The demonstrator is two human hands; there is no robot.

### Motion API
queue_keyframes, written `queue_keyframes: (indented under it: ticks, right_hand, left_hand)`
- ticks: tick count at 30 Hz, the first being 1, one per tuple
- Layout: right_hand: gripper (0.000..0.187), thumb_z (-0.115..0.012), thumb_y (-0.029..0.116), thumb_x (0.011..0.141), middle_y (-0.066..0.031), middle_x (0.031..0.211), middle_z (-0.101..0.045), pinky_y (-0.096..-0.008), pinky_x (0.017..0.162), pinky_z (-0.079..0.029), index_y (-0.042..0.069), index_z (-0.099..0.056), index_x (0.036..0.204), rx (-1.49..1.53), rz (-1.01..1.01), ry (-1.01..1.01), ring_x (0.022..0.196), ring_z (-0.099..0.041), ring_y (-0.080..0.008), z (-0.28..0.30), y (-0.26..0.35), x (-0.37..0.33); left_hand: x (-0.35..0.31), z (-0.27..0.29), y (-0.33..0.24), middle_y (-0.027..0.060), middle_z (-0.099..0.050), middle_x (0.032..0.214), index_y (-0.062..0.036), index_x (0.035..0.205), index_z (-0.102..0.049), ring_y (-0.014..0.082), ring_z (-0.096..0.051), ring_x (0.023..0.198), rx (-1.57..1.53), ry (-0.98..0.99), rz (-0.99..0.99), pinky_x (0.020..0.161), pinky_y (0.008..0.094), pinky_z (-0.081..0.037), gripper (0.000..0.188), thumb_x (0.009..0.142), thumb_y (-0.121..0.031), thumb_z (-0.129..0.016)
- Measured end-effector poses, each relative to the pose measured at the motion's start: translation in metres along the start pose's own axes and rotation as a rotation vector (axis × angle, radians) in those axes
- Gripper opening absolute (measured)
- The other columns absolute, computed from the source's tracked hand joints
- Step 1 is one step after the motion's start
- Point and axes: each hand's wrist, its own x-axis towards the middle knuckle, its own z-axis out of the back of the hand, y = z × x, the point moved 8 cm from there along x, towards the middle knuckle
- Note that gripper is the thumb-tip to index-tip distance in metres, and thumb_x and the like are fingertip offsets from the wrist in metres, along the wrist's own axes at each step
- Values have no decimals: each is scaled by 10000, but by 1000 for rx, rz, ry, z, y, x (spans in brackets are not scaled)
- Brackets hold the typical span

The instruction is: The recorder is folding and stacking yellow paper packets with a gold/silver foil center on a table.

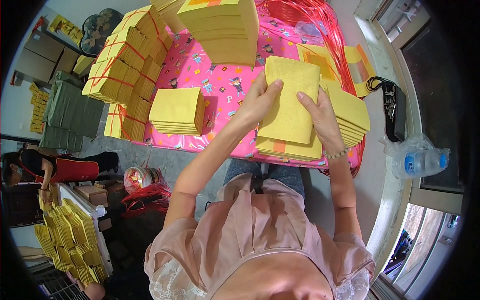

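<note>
Between my two hands is a folded bundle of yellow paper (291, 112), tilted above the table's near edge. My left hand (261, 98) is closed on its left side, thumb on top. On the right side, my right hand (322, 116) grips it, its thumb also lying on the upper face. Fingers under the bundle are hidden. Just below it lies a stack of yellow paper (295, 151) with an orange patch. A fanned stack of yellow paper (352, 111) sits beside my right wrist.
On the pink patterned tablecloth (212, 82) stand a small yellow stack (176, 107), a tall stack (225, 37) and bundles tied with red string (120, 65). Loose red strings (332, 42) hang at the right. A plastic bottle (422, 162) lies on the sill; another person (65, 167) works at far left.
</note>
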Motion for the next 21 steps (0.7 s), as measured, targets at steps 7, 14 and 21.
queue_keyframes:
  ticks: [7,14,21]
  right_hand:
    - [423,-602,145,967,-88,1238,-587,-285,943,-468,-20,-457,1328,-110,41,7,1123,-557,-127,-6,7,-6]
    - [370,-513,240,1025,-46,1198,-609,-252,910,-457,-9,-515,1299,11,82,-45,1080,-544,-82,8,9,3]
    - [289,-509,248,1028,-7,1022,-658,-207,800,-469,9,-596,1164,-72,90,-41,911,-572,-30,-9,9,1]
  left_hand:
    - [-12,1,-8,110,-568,1161,20,1311,-391,144,-548,1059,101,-72,-250,914,305,-447,334,1015,-123,-450]
    - [-37,0,-16,112,-566,1121,18,1316,-392,151,-542,1004,253,-110,-308,887,306,-438,337,1021,-137,-438]
    - [-58,15,-18,120,-566,1147,19,1326,-404,160,-526,1065,252,-156,-334,938,305,-415,343,1028,-147,-434]
